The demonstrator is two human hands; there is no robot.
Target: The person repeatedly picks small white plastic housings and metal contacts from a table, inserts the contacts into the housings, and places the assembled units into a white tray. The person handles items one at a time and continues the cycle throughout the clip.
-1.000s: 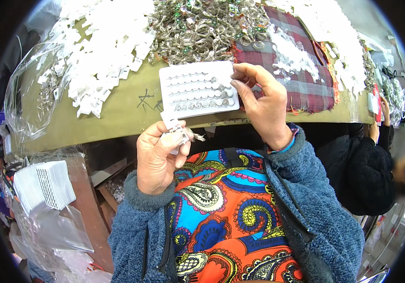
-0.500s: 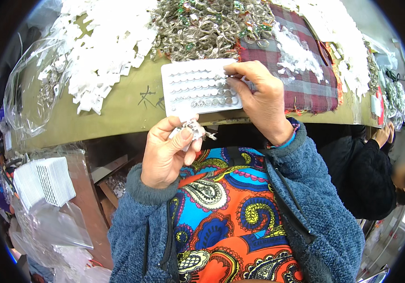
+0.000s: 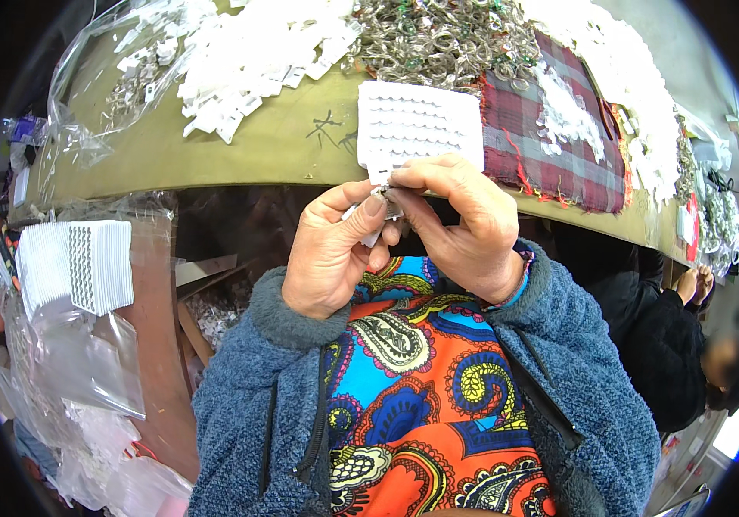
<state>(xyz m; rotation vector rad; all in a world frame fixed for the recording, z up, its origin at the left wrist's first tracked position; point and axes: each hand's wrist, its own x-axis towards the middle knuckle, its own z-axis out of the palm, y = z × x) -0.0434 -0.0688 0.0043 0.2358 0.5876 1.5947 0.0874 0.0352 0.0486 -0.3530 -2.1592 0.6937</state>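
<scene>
My left hand [image 3: 332, 246] is closed around a small bunch of white and silvery metal pieces [image 3: 380, 209]. My right hand [image 3: 466, 220] has its thumb and forefinger brought together at the same bunch, touching my left fingertips. Whatever lies between those right fingertips is too small and covered to name. Just beyond the hands, a white tray [image 3: 419, 121] with rows of scalloped round slots lies on the table edge. Its lower part is hidden behind my fingers.
Silvery ring-shaped metal pieces [image 3: 443, 43] and white plastic pieces [image 3: 257, 52] are heaped on the olive table [image 3: 301, 142]. Small clear pieces lie on a plaid cloth [image 3: 512, 146]. Ridged white trays [image 3: 77, 263] and plastic bags [image 3: 98, 362] are at left. Another person [image 3: 662, 345] sits at right.
My right hand has left the tray and come down to my left hand, where the fingers now meet at the small bunch. The view has shifted, so the table appears farther right.
</scene>
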